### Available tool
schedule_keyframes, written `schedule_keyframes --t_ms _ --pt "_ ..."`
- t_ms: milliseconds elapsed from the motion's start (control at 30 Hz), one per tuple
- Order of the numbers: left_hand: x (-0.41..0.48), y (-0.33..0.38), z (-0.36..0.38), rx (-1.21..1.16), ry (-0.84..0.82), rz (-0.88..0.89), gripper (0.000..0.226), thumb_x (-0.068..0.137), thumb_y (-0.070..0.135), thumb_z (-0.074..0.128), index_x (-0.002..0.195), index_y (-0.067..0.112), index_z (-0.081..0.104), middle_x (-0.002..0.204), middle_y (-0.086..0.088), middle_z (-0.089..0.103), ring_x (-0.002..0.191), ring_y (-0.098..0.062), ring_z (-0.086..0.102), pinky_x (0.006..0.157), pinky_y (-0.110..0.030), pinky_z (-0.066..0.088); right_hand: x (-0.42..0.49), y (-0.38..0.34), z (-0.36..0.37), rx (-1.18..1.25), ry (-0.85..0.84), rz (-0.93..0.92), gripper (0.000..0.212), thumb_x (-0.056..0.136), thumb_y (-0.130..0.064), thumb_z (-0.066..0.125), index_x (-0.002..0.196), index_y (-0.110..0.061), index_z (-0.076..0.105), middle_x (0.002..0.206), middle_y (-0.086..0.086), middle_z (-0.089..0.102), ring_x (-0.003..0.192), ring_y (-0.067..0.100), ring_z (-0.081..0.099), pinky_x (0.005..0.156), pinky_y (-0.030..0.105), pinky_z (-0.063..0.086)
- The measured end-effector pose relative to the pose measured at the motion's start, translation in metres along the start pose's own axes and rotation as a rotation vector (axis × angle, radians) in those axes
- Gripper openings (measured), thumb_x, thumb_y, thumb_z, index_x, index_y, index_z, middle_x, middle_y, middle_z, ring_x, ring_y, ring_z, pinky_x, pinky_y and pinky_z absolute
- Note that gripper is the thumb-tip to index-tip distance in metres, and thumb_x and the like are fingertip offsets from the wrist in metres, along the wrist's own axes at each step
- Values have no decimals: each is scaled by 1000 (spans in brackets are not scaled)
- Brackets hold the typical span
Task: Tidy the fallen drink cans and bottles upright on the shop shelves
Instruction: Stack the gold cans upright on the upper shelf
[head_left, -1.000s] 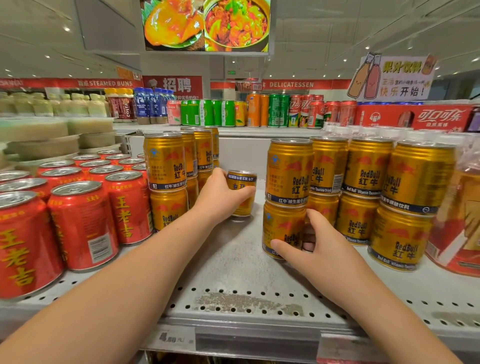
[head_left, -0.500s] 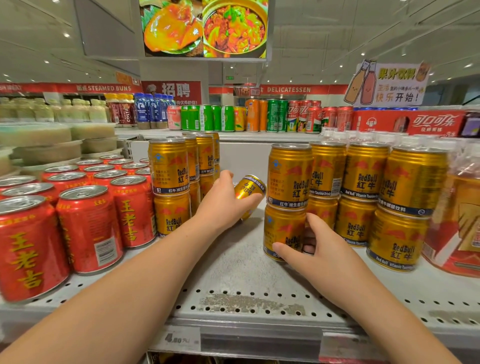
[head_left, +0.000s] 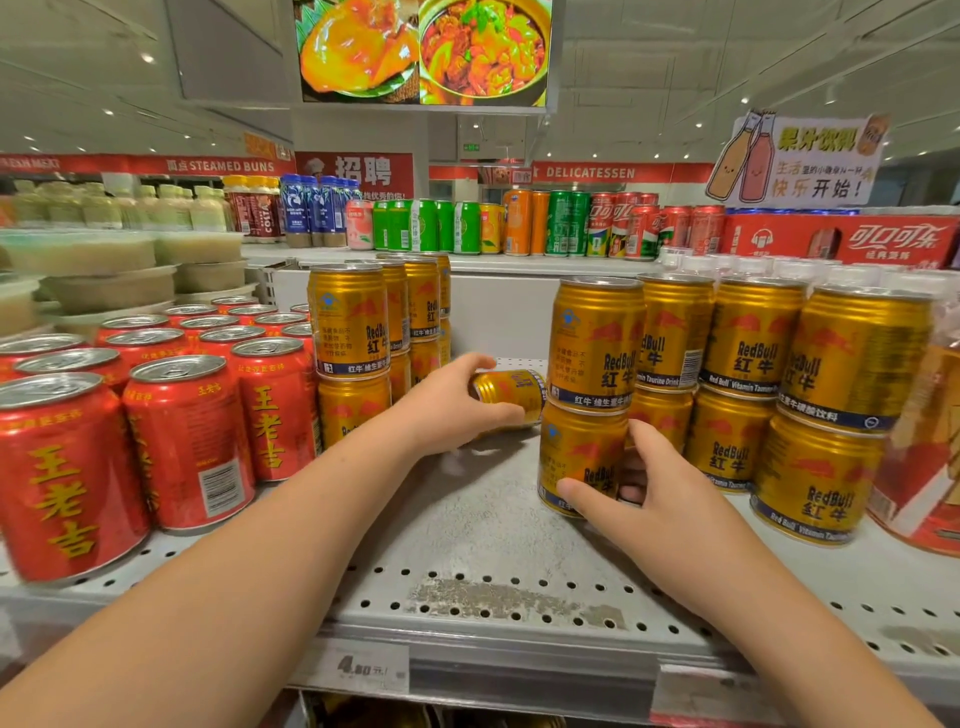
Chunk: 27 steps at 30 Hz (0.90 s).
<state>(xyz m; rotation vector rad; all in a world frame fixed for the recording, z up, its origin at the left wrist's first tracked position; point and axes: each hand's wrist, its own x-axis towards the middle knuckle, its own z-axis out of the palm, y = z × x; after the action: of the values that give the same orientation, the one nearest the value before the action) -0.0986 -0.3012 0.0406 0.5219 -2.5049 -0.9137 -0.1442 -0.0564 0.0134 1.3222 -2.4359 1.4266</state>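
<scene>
Left hand (head_left: 452, 410) wraps a gold Red Bull can (head_left: 511, 396) tipped sideways over the perforated shelf (head_left: 467, 525) — right hand (head_left: 660, 512) grips the bottom stacked can (head_left: 579, 452).

left hand (head_left: 447, 410): grips loose gold can (head_left: 511, 395), finger over it, thumb under
loose gold can: on its side, mid-shelf, in the gap between the two gold stacks; right end just beside right stack (head_left: 727, 364), contact unclear
right hand (head_left: 649, 509): curled round bottom front can (head_left: 579, 457) of right stack, thumb on its face
right stack: two high, upright
left stack (head_left: 350, 332): two high, upright
red cans (head_left: 187, 441): upright, left
shelf (head_left: 493, 525): perforated grey, price tag (head_left: 358, 665) on near edge
</scene>
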Motion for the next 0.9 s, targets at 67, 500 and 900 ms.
schedule_keyframes --t_ms 67,500,900 --pt "3 3 0 -138 87 27 91 73 57 83 149 32 38 136 10 52 105 -9 61 76 -24 57 0 0 0 -2 -1 0 38 77 -62 71 100 -59 42 92 -62 43 89 -32 46 62 8 40" --pt "11 3 -2 -282 106 40 53 86 25 80 128 30 48 120 7 63 100 -6 64 71 -18 53 0 0 1 -35 12 32 38 76 -65 70 99 -62 40 87 -50 50 86 -31 48 58 7 38" --pt "4 13 4 464 338 184 47 94 46 64 137 29 55 129 0 49 119 -20 41 102 -41 45 1 5 3 -41 19 30 47 80 -58 72 118 -48 46 106 -35 56 95 -9 56 73 16 46"
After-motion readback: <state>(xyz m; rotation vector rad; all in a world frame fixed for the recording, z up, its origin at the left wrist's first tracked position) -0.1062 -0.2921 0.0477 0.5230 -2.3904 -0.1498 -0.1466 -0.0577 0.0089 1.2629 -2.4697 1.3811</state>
